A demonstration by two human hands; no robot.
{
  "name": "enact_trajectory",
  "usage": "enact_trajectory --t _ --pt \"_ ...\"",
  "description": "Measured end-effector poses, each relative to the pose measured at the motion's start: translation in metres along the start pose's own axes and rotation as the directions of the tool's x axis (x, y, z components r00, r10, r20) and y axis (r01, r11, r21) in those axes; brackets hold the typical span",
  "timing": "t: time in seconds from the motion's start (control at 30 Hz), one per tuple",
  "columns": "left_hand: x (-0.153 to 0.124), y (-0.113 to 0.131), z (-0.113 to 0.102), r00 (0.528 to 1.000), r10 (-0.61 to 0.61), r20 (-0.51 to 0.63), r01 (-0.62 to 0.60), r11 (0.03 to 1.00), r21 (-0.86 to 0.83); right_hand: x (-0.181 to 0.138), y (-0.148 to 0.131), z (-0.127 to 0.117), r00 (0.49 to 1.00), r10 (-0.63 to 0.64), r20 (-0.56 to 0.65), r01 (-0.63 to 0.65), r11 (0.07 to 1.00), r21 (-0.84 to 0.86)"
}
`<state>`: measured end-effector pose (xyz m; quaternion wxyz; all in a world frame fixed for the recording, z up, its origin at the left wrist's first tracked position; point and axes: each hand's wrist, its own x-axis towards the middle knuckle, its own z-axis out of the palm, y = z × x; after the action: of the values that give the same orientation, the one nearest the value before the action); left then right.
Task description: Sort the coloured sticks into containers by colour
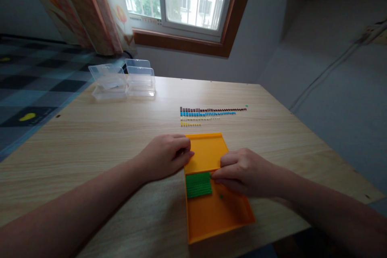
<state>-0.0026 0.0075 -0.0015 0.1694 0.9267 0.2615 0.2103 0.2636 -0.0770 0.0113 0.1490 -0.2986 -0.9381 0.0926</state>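
Observation:
An open orange box (223, 223) lies on the table in front of me, its lid (206, 151) folded back toward the window. My left hand (171, 155) is closed, with fingers curled over the lid's left edge. Over the box's right side, my right hand (238, 171) pinches a tiny green piece at its fingertips, mostly hidden. Those fingertips meet the right corner of a ridged green block (198, 185) set in the box's far left corner. One loose green piece (221, 196) rests on the box floor below my right hand.
Beyond the box, rows of tiny dark red (217, 109), blue (208, 114), pale and yellow pieces (190, 124) line the wooden table (121, 145). A single green piece (246, 106) sits at their far right. Clear plastic boxes (140, 82) stand open at the back left.

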Motion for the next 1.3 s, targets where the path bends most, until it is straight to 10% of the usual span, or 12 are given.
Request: enact_trajectory --t 1.3 --pt "0.0008 0.002 -0.001 1.0 0.005 0.009 -0.005 1.0 0.008 0.0008 -0.0037 0.0021 0.998 0.001 0.067 0.005 0.996 -0.093"
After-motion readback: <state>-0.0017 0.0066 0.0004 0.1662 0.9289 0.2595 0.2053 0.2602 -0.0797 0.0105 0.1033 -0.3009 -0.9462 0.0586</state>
